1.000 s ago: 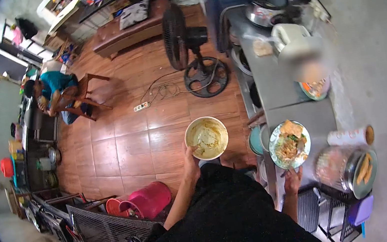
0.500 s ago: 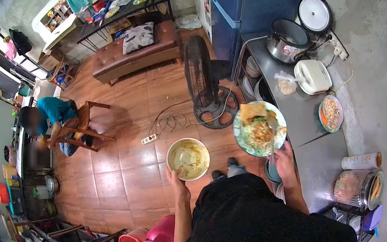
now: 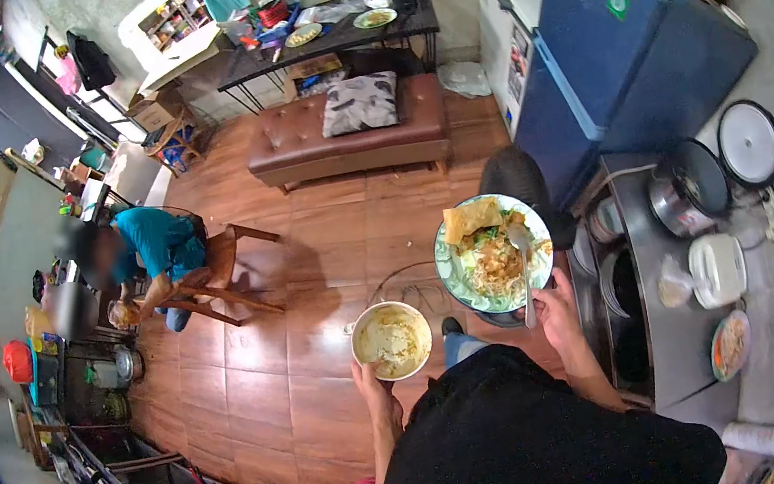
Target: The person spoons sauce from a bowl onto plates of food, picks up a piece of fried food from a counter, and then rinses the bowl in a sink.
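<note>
My left hand (image 3: pixel 377 396) grips the rim of a white bowl (image 3: pixel 392 342) with yellowish residue on its inner wall. My right hand (image 3: pixel 557 314) holds the lower right edge of a green-patterned plate (image 3: pixel 455 279). On the plate are noodles (image 3: pixel 493 266), some greens and a flat golden-brown fried piece (image 3: pixel 473 220). A spoon (image 3: pixel 524 271) rests on the food, its handle reaching over the plate's edge by my right fingers. The bowl is to the left of the plate and a little lower, the two apart.
A standing fan (image 3: pixel 514 179) is partly hidden behind the plate. A person (image 3: pixel 160 246) crouches by a wooden chair (image 3: pixel 222 268) at left. Ahead are a brown bench (image 3: pixel 290 143) and a black table (image 3: pixel 416 9) with plates. A blue fridge (image 3: pixel 620 53) and a counter (image 3: pixel 656 341) stand at right.
The view has turned to the right and moved forward. The plate has come closer to the bowl and now covers part of the fan. Both hands keep their holds.
</note>
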{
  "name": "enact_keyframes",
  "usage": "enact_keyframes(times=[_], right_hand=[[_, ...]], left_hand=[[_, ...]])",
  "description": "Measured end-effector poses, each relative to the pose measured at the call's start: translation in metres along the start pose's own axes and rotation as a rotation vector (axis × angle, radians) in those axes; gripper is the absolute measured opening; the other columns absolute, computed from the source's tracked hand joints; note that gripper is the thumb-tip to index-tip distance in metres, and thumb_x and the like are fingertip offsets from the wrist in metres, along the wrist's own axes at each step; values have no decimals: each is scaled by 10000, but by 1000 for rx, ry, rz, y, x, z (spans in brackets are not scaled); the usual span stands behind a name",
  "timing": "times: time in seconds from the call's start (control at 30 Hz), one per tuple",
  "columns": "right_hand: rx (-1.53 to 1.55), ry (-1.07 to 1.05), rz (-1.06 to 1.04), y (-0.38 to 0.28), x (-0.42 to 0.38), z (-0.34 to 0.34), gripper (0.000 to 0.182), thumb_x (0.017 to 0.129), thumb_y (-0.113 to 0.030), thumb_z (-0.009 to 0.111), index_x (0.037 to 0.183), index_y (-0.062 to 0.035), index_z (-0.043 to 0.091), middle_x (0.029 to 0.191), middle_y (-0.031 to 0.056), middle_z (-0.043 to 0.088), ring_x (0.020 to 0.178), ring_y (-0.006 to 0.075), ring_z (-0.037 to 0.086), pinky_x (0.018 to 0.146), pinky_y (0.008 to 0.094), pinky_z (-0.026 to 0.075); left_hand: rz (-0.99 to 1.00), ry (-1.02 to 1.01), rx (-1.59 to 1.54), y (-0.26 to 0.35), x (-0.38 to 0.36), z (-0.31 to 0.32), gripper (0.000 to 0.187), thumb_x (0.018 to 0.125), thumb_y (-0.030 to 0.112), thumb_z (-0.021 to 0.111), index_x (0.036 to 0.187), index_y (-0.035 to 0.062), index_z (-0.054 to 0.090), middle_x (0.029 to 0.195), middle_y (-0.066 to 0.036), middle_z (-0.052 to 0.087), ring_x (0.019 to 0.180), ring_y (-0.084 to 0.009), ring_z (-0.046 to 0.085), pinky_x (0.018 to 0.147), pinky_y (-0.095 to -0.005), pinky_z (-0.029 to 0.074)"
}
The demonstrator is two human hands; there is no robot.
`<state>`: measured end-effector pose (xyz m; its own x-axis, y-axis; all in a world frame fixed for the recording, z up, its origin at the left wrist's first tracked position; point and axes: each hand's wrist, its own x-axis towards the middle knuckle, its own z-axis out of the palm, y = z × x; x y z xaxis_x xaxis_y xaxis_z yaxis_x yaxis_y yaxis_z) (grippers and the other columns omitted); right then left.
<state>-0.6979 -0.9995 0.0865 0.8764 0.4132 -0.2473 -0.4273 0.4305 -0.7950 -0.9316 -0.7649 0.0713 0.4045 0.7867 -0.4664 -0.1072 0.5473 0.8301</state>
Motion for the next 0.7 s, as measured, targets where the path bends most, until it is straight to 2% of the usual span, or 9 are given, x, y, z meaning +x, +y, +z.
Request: enact_keyframes(times=[0.07, 0.1, 0.13, 0.27, 0.4, 0.47, 0.53, 0.63, 0.7], right_hand=[[-50, -67, 51, -3, 36, 32, 396, 909, 16, 552, 1275, -66, 426, 993, 115, 665, 814, 211, 695, 685, 379, 613], [-49, -67, 49, -6, 52, 55, 355, 911, 11, 556, 1242, -72, 458, 994, 107, 668, 826, 205, 696, 688, 365, 607], [-26, -79, 76, -10, 70, 74, 420, 890, 18, 570, 1286, -38, 443, 1012, 134, 669, 790, 226, 694, 649, 374, 603], [-8, -109, 87, 2, 153, 123, 445, 879, 26, 604, 1291, -46, 452, 1015, 111, 667, 801, 193, 687, 657, 340, 601], [-24, -142, 131, 4, 218, 178, 494, 889, 35, 591, 1344, -37, 413, 1035, 108, 656, 856, 209, 684, 687, 364, 604], [-3, -96, 110, 17, 252, 205, 435, 890, 30, 581, 1291, -62, 442, 980, 113, 682, 777, 202, 697, 657, 339, 601], [71, 44, 134, 45, 289, 221, 515, 887, 65, 567, 1354, -92, 417, 1027, 96, 663, 801, 177, 675, 650, 336, 602], [66, -6, 130, 87, 355, 242, 586, 893, 62, 566, 1417, -106, 365, 1079, 109, 649, 836, 187, 671, 708, 362, 600], [62, 17, 141, 107, 398, 271, 590, 896, 58, 563, 1424, -103, 352, 1087, 120, 650, 854, 198, 676, 705, 367, 601]], left_hand=[[19, 46, -138, 15, 23, 11, 483, 844, 165, 556, 1312, 110, 452, 1216, -101, 568, 1080, -235, 614, 837, -380, 549], [13, 60, -141, 26, 39, 14, 483, 844, 165, 556, 1312, 110, 452, 1216, -101, 568, 1080, -235, 614, 837, -380, 549], [22, 85, -124, 35, 54, 16, 492, 844, 164, 553, 1320, 109, 444, 1226, -108, 563, 1088, -242, 615, 832, -382, 558], [85, 91, -173, 74, 113, 45, 484, 846, 165, 541, 1313, 105, 436, 1226, -124, 552, 1053, -247, 626, 798, -373, 576], [75, 154, -160, 109, 179, 66, 467, 848, 188, 542, 1296, 106, 445, 1215, -123, 550, 1040, -247, 622, 762, -376, 578], [102, 176, -108, 121, 228, 68, 461, 852, 208, 546, 1293, 111, 454, 1210, -119, 551, 1059, -253, 617, 765, -389, 578], [82, 136, -146, 130, 279, 68, 422, 849, 216, 557, 1253, 118, 482, 1196, -107, 559, 1056, -249, 619, 788, -389, 565], [51, 96, -117, 167, 355, 90, 416, 844, 199, 561, 1244, 112, 487, 1188, -90, 566, 1095, -239, 603, 848, -386, 544], [98, 56, -107, 176, 428, 94, 426, 860, 204, 546, 1268, 108, 467, 1204, -100, 564, 1076, -255, 621, 812, -390, 565]])
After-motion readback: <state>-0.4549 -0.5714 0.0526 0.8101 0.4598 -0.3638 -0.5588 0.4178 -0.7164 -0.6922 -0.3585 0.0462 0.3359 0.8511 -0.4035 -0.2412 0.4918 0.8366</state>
